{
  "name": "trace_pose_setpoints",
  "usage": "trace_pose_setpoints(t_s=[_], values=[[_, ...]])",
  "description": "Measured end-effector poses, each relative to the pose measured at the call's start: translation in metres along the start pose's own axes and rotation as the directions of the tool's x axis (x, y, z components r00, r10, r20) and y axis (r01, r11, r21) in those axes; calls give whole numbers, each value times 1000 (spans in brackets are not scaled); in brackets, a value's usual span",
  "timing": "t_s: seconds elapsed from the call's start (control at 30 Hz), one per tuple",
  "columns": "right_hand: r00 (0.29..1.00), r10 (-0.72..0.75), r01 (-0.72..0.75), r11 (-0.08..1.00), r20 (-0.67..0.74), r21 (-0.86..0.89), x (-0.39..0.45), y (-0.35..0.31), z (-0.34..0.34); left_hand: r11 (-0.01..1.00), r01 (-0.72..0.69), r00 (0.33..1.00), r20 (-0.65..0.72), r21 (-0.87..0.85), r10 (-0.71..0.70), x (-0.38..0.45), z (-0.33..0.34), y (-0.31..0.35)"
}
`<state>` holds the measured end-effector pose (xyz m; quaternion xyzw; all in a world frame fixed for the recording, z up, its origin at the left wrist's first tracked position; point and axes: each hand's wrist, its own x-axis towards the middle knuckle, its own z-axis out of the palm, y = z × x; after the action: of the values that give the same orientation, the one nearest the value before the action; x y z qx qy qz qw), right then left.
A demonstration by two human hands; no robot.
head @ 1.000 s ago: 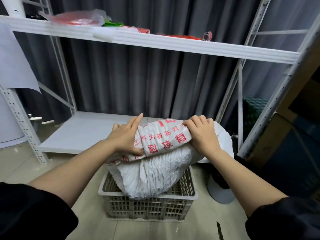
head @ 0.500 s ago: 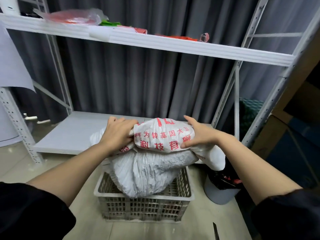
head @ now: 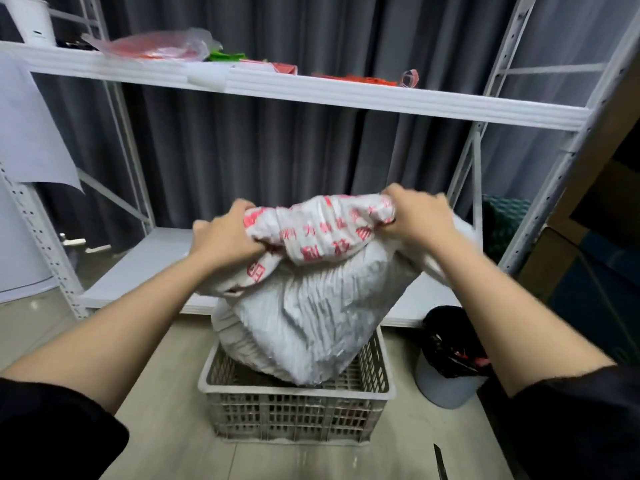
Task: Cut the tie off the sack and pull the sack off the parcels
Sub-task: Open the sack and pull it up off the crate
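Sack lifted higher over basket, both hands clenched on it, bin beside.

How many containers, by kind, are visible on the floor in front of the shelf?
Sacks: 1, the white sack with red print, gripped by both hands
Crates: 1, the slatted plastic crate under it
Bins: 1, the grey bin with a black liner
Total: 3
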<state>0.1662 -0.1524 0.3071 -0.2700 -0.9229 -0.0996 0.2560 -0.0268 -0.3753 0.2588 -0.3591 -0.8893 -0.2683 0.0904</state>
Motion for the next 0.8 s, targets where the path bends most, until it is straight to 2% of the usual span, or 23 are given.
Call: trace_pose_setpoints(t_s=[0.07, 0.17, 0.27, 0.33, 0.47, 0.53, 0.6, 0.63, 0.67, 0.73, 0.8], values=[[1000, 19, -19, 1000, 3, 9, 14, 10, -28, 998, 18, 999, -29, -60, -20, 8, -20, 11], [1000, -19, 19, 998, -3, -65, 15, 10, -32, 1000, -22, 1000, 16, 9, 22, 11, -27, 19], [983, 32, -33, 999, -180, -6, 10, 10, -31, 995, -95, 976, -201, -41, 85, 14, -30, 26], [981, 36, -42, 999, -192, -26, 6, 8, -35, 994, -79, 979, -191, -68, 65, 10, -32, 31], [929, -5, -10, 999, -370, -39, 0, 7, -39, 987, -149, 924, -363, -54, 120, 8, -31, 32], [865, -8, -1, 1000, -502, -18, -2, 9, -39, 983, -182, 871, -464, 4, 163, 9, -32, 30], [744, -36, -14, 997, -667, -70, -9, 9, -31, 977, -212, 809, -559, 16, 185, 4, -29, 24], [691, -57, -19, 995, -721, -98, -12, 10, -23, 975, -222, 786, -586, 31, 198, 2, -23, 19], [673, -75, -14, 993, -736, -113, -15, 10, -13, 974, -217, 790, -575, 64, 214, 0, -17, 13], [760, -100, 31, 993, -642, -117, -23, 9, 11, 975, -166, 866, -450, 148, 216, -2, -2, 4], [838, -72, 32, 996, -541, -84, -31, 9, 30, 959, -150, 906, -355, 239, 230, -2, 9, 0]])
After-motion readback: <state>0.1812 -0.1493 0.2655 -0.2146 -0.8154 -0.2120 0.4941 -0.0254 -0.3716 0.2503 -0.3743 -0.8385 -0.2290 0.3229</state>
